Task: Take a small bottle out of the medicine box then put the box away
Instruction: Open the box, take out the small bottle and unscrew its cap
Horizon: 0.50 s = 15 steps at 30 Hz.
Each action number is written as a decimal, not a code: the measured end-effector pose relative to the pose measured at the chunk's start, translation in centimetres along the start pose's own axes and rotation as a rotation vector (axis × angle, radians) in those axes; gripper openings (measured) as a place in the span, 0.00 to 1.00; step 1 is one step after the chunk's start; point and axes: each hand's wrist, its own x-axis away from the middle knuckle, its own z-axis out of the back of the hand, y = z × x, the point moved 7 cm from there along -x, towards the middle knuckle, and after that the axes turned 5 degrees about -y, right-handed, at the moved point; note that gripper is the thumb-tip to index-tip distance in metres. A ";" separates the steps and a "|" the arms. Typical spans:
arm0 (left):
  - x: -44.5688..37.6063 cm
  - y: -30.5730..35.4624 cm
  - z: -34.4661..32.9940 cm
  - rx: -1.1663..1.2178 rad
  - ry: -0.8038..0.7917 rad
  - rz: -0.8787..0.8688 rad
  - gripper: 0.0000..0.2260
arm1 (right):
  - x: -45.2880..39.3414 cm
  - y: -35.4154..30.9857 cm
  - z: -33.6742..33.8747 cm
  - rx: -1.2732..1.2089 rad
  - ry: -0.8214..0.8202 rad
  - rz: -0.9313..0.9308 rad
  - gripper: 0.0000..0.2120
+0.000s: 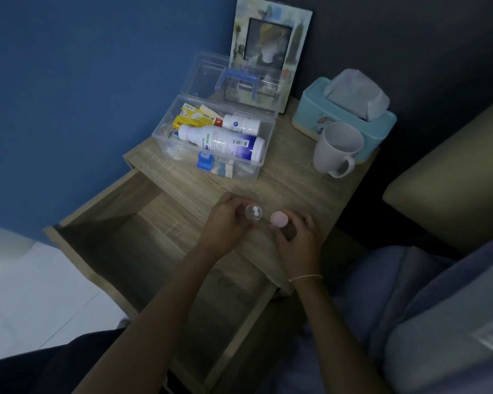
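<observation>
Both forearms reach in from the near edge. Left hand [225,220] grip holds a small clear cap [254,213] containing 2 white pills. Right hand [295,237] grip wraps the small bottle [279,220], pink top up, on the table [291,189]. Medicine box [211,140] sits open at the far side, above the open drawer [120,237]. Bottle is judged light, rigid and smooth; take it around the body.
</observation>
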 end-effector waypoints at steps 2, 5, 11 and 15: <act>-0.1 0.2 -0.3 -0.054 -0.005 -0.035 0.14 | 0.0 -0.2 0.0 0.041 0.032 0.036 0.16; -0.2 0.6 -0.6 -0.122 0.003 -0.080 0.14 | 0.0 -0.3 0.0 0.075 0.062 0.054 0.15; -0.3 0.4 -0.9 -0.141 -0.023 -0.105 0.17 | -0.1 -0.1 -0.1 0.120 0.069 0.039 0.17; -0.3 0.1 -1.0 -0.145 -0.035 -0.100 0.19 | 0.0 -0.1 0.0 0.104 0.086 0.053 0.16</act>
